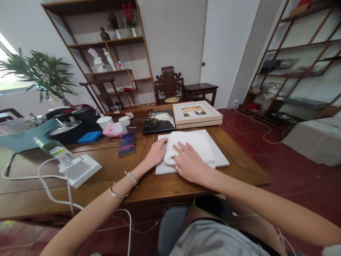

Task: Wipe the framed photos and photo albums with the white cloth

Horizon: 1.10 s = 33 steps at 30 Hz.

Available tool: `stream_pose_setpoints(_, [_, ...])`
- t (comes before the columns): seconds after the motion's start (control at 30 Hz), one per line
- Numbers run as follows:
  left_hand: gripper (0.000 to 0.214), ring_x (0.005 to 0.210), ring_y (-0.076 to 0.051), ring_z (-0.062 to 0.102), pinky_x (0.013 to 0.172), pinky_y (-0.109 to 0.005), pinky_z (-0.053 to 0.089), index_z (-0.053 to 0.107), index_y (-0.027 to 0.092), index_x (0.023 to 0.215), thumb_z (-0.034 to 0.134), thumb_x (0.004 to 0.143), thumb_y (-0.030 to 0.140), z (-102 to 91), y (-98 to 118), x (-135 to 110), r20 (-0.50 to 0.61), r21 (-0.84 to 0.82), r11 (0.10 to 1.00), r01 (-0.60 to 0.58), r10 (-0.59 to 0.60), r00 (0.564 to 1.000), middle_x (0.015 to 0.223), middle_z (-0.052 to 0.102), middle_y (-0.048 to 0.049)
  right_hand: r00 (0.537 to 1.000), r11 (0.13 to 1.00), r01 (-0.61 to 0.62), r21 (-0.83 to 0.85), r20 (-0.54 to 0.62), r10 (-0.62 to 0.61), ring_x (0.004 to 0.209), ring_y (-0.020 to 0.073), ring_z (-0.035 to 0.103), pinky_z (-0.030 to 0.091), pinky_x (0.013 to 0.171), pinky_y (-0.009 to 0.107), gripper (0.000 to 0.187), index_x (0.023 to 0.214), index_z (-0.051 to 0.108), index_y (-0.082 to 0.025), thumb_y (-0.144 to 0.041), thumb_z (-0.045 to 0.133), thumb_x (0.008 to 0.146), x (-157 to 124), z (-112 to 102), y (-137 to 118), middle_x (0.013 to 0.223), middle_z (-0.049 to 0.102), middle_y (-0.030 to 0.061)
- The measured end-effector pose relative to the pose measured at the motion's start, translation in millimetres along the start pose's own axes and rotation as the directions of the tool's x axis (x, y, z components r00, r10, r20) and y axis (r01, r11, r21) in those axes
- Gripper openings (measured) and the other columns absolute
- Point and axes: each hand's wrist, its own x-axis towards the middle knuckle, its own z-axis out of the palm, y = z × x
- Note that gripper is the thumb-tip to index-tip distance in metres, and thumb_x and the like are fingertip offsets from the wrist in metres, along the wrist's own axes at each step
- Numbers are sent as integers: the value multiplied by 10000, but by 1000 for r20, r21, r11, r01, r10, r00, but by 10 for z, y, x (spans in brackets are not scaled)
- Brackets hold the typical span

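A folded white towel lies in a thick pad on a flat white board on the wooden table. My right hand rests palm down on the towel, its fingers spread over the cloth and a ring on one finger. At the board's left edge lies my left hand, fingers stretched toward the towel and touching its side. The undersides of both hands are hidden. Just behind the board are a dark glossy picture panel and a light wood frame holding a small picture.
To the left on the table are a phone, a blue box, a white box, white cups and a lidded pan. A white cable loops there. Another phone lies on my lap.
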Motion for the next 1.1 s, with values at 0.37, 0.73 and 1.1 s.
stream_pose_setpoints(0.37, [381,1273,-247,475,1064,-432,375,537,74,1215,316,924,183,45,-3,-41,14,111,989,-98,97,995,1304,563,-173,993,960,116,253,-31,-112,1312,263,389,260,1098,477,242,978,698,-149,-171,517,821,-478,-126,193,1331,537,155])
stream_pose_setpoints(0.73, [346,1300,-260,442,1059,-414,388,604,140,1135,353,931,261,-1,118,-116,115,232,965,-124,100,988,1328,552,-127,972,961,-206,182,-72,222,939,291,596,434,811,379,290,939,673,-154,-223,400,870,-436,-31,998,1054,676,126])
stream_pose_setpoints(1.1, [386,1255,-281,488,1045,-419,401,577,81,1186,406,903,280,-19,157,-116,115,224,963,-147,124,986,1313,551,-171,989,887,-139,441,23,144,928,242,608,426,774,289,363,932,627,-150,-422,386,932,716,-157,763,1033,682,107])
